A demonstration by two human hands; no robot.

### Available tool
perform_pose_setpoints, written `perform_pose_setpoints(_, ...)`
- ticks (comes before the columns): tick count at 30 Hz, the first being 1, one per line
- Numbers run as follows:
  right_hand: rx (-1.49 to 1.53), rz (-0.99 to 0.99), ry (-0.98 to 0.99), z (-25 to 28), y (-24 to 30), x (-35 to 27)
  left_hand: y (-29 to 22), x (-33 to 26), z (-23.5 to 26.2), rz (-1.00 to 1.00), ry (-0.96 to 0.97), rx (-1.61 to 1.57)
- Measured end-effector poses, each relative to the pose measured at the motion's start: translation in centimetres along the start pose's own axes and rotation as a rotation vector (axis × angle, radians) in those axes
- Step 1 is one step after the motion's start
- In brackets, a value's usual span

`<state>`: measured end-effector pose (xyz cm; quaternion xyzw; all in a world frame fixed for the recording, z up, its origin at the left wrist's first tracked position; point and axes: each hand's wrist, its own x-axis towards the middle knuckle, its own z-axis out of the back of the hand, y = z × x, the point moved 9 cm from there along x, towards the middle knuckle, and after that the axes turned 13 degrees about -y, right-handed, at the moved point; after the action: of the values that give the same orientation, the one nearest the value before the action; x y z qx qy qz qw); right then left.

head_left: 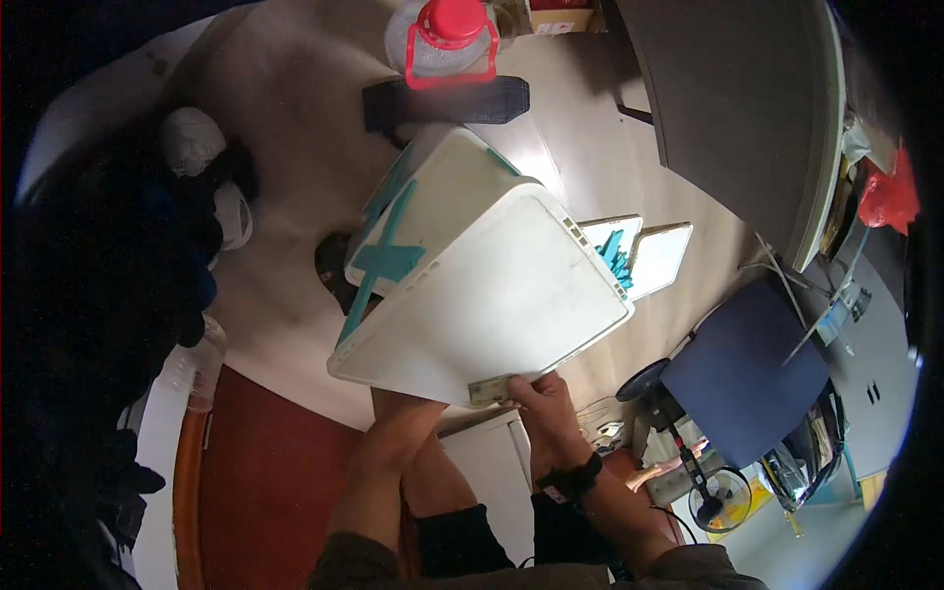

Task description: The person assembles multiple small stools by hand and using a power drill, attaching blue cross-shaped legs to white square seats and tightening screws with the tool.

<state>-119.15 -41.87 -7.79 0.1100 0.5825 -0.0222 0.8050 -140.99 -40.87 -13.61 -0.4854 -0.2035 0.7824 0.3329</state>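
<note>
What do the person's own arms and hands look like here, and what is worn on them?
Both forearms are bare, with dark olive sleeves ending near the elbows at the lower edge of the picture. The right hand has a black band, like a watch or strap, around its wrist. The left hand is mostly hidden under the white box; no glove, ring or band shows on that arm.

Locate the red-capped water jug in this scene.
In the head view, the water jug stands at top centre, just beyond the dark mat and the white box.

White box (492,295): smooth matt plastic, scuffed, teal tape (388,258). Jug (442,44): clear plastic, glossy red cap.
</note>
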Motion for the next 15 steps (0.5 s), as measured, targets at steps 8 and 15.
perform_pose_setpoints(8,-0.075,-0.006,-0.009,-0.6,1.3,-0.8,0.7,-0.6,-0.9,-0.004,0.049,-0.022)
perform_pose_setpoints(15,0.036,0.032,0.04,-2.6,0.2,-6.9,0.0,-1.5,-0.2,-0.006,0.09,0.003)
